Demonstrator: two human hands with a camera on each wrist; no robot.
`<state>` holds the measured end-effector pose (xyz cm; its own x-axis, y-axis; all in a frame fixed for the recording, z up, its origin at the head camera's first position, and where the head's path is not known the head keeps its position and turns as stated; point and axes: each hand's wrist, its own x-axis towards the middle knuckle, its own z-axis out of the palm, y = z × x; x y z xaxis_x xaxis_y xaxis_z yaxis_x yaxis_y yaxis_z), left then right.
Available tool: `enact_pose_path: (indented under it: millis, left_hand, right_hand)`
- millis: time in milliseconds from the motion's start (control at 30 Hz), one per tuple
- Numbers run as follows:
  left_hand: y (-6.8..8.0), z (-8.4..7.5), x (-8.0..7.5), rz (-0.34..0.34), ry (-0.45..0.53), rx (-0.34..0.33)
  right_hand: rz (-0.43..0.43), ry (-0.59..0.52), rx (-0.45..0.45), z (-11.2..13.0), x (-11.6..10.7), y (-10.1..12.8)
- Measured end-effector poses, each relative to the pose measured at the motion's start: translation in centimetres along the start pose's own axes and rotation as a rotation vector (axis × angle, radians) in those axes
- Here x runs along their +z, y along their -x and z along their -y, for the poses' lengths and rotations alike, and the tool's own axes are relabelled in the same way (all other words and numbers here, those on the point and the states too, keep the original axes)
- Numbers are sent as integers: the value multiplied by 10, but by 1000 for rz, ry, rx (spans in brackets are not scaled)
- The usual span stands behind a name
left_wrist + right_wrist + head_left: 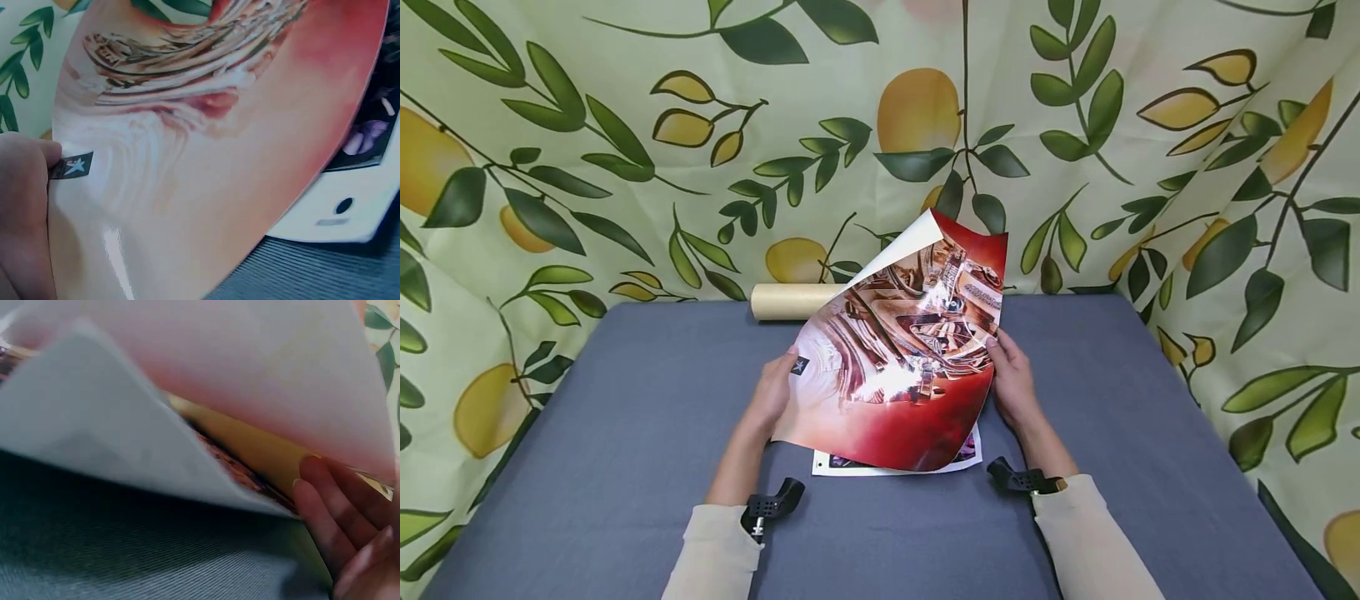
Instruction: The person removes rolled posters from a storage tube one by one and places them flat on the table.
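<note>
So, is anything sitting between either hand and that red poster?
Nothing visible. The left hand pinches the red poster at its left edge, and the right hand holds its right edge, above another print on the table.

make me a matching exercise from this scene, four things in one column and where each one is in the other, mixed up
Things:
1. red glossy poster
2. cardboard tube
3. white-bordered print
4. left hand

Places:
a. lying flat on the grey table under the lifted sheet
b. at the table's far edge, by the leaf-patterned backdrop
c. gripping the sheet's edge by the small star logo
d. held up between both hands

Pairs: 1-d, 2-b, 3-a, 4-c
</note>
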<state>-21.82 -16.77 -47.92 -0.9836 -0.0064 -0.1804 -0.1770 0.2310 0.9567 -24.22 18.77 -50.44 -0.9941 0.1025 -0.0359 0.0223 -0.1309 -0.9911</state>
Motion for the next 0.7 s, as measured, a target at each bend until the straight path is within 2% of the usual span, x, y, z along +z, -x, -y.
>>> enact_pose_path:
  millis: [233, 300, 367, 433, 533, 633, 700]
  left_hand:
    - [-3, 9, 10, -83, -68, 65]
    - [-3, 8, 9, -81, -94, 69]
    - [-3, 6, 8, -37, -108, 53]
    - [-3, 4, 4, 44, -130, 43]
    - [-2, 3, -3, 145, -143, 45]
    - [-2, 8, -5, 175, -148, 96]
    - [-4, 11, -2, 156, -131, 117]
  right_hand:
    - [47, -45, 53, 3, -8, -1]
    - [41, -60, 52, 3, -9, 0]
    - [26, -58, 59, 5, -10, 1]
    - [22, -26, 73, 6, -12, 0]
    - [63, 51, 92, 7, -18, 0]
    - [108, 124, 91, 9, -27, 0]
    - [123, 149, 89, 9, -31, 2]
